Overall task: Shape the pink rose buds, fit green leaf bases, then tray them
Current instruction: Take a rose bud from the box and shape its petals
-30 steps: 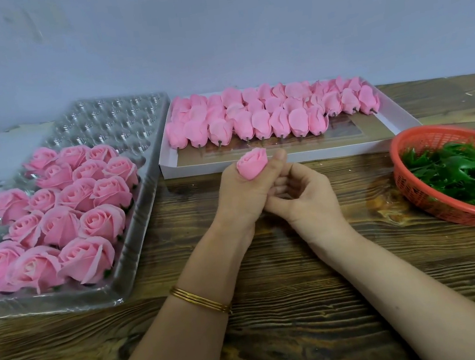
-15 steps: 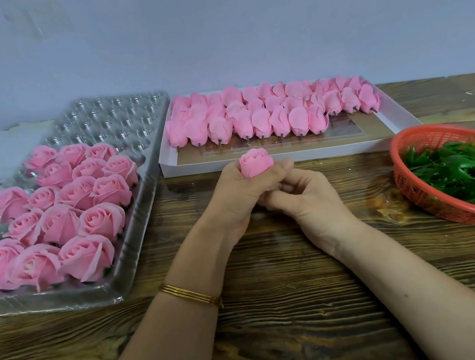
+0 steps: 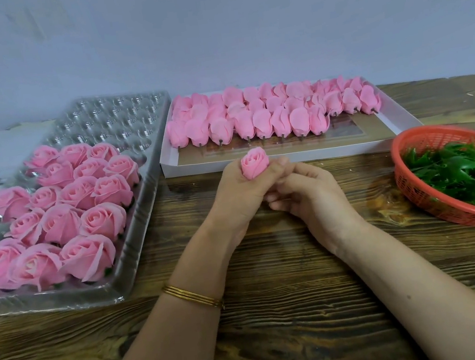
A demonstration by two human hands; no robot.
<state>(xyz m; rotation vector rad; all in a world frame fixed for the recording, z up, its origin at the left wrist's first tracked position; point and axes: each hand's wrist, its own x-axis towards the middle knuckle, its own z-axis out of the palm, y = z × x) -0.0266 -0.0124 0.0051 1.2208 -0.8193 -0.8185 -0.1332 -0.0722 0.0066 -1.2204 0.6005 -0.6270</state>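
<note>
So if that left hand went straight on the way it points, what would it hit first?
Probably the front wall of the white box, just beyond the left hand, which grips a rose bud. The gap looks small, though depth is unclear.

**One head-worn view, tilted down at the white box (image 3: 317, 152)**

Looked forward and down from the person's head, wide-angled, facing the pale wall (image 3: 210, 32) behind the box. Sat close above the wooden table (image 3: 277, 310), cutting both forearms at the bottom edge. Centred the left hand (image 3: 238, 192), gripping a rose bud (image 3: 254, 162), and the right hand (image 3: 307, 191) just in front of the box. Clipped the clear tray (image 3: 140, 241) left of the box and the red basket (image 3: 409, 187) right of it at the frame edges. Served as the only view.
</note>
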